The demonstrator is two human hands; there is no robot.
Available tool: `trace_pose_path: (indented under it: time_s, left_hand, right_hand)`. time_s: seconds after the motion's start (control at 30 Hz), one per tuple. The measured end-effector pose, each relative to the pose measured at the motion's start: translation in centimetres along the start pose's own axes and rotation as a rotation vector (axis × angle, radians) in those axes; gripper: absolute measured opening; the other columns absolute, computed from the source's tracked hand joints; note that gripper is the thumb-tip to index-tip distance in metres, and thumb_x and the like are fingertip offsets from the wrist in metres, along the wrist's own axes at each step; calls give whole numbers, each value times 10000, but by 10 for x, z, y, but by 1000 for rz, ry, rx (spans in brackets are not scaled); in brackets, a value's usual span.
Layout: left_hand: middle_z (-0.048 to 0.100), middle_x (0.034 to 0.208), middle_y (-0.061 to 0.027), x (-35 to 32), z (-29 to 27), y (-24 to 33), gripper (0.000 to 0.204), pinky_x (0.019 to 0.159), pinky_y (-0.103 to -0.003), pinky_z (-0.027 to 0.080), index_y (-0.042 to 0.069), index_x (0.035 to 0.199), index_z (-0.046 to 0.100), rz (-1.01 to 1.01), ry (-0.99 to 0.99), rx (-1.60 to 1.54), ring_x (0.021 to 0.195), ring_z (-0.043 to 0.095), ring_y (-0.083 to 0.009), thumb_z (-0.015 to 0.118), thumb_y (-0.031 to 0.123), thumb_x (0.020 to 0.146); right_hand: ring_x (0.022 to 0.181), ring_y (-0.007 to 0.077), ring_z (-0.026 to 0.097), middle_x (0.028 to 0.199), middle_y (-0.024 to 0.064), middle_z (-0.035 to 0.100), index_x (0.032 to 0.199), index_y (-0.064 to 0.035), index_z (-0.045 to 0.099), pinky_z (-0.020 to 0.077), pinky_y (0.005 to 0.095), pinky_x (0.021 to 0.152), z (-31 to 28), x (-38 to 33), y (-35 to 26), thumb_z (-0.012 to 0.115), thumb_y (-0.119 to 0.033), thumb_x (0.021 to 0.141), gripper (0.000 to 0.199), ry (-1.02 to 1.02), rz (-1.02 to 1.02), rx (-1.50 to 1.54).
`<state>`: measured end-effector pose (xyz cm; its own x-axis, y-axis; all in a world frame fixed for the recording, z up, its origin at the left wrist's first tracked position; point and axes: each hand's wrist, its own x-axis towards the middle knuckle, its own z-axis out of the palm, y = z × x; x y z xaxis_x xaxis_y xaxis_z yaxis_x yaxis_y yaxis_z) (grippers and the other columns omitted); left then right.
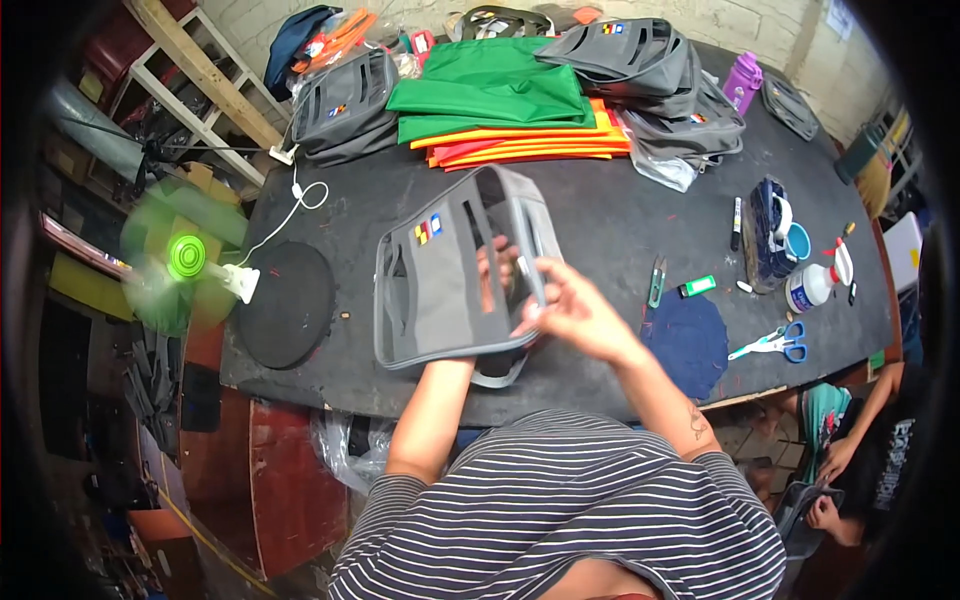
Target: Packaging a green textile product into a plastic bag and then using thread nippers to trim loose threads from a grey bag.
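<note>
Right hand [570,310] raised, fingers curled in a pinch, forearm angled in from lower right. Left forearm reaches straight fwd, hand hidden.

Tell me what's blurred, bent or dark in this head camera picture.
Head view: the green fan is smeared by spinning; the black table edges bow toward the rim from fisheye distortion; the corners fall into black vignette; light is even and soft, with no glare; the grey bag and the right hand are sharp.
</note>
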<state>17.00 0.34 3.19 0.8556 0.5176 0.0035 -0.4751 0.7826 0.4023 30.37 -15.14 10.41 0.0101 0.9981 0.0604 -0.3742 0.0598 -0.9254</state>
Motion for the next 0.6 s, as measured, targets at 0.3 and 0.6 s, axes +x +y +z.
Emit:
trace_pose_path:
  time_s: [0.3, 0.6]
  left_hand:
    - [521, 1239, -159, 12, 47, 9, 387, 957, -357, 428, -7, 1256, 495, 335, 222, 1098, 1122, 515, -255, 377, 240, 983]
    - [523, 1243, -151, 0, 51, 40, 388, 964, -356, 423, -1, 1265, 490, 292, 146, 1053, 1124, 516, -251, 387, 240, 979]
  right_hand:
    - [768, 162, 663, 839, 100, 674, 1098, 23, 644, 529, 279, 697, 24, -28, -111, 684, -116, 812, 320, -265, -133, -373]
    - [1025, 130, 567, 1099, 48, 641, 1127, -20, 637, 427, 278, 926, -54, 76, -111, 567, -250, 931, 311, -15, -289, -409]
